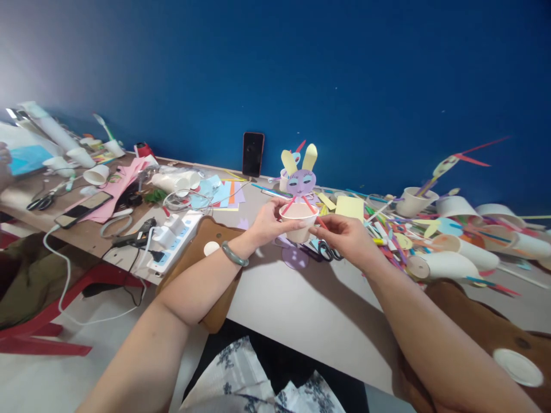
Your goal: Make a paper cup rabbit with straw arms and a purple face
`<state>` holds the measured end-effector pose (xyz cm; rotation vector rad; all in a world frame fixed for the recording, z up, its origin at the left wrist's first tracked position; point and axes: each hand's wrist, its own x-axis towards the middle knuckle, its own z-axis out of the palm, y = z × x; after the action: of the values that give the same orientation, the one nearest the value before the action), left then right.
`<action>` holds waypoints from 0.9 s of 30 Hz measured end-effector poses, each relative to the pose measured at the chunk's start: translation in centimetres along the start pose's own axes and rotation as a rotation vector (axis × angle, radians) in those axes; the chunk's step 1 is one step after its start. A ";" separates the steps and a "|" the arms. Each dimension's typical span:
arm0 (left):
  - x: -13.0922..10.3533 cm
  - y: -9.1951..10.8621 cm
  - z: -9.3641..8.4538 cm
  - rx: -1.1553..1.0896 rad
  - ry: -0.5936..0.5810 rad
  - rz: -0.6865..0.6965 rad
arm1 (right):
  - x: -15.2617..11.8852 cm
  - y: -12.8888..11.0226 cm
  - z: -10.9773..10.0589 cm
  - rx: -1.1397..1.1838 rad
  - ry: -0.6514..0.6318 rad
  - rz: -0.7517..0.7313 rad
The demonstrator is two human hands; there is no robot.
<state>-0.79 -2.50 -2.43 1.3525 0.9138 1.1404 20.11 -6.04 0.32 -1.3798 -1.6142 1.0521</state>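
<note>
My left hand [269, 222] grips a white paper cup [300, 212] upright above the table, thumb across its front. A purple paper rabbit face [301, 183] with yellow ears stands above the cup, with red strips running down into it. At the cup's right side, my right hand [342, 236] pinches a thin red strip [321, 222] between thumb and fingers. Whether the strip's end is fixed to the cup cannot be made out. Just below the hands lie black-handled scissors [330, 251] and a purple paper cutout [295, 256].
A phone [252, 154] leans on the blue wall. To the left are a power strip [176, 244] with cables and another phone [84, 209]. Coloured sticks, paper scraps and several paper cups [447, 265] crowd the right. Brown chair-like pieces [215, 304] flank the table's front edge.
</note>
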 end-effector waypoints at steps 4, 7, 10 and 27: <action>0.1 -0.2 -0.1 0.048 0.021 0.015 | 0.3 0.4 0.8 0.240 0.047 0.076; 0.0 -0.3 0.0 0.084 0.021 0.037 | 0.5 0.6 1.3 0.383 0.114 0.093; -0.2 -0.2 0.2 0.126 0.022 0.060 | 0.6 0.7 1.5 0.469 0.152 0.121; -0.2 1.3 0.0 -0.152 -0.023 -0.098 | 0.9 2.7 2.6 0.519 0.277 -0.150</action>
<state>-0.97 -2.84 -1.19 1.1832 0.8499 1.0945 18.65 -5.25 -3.13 -0.9861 -1.1197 1.0432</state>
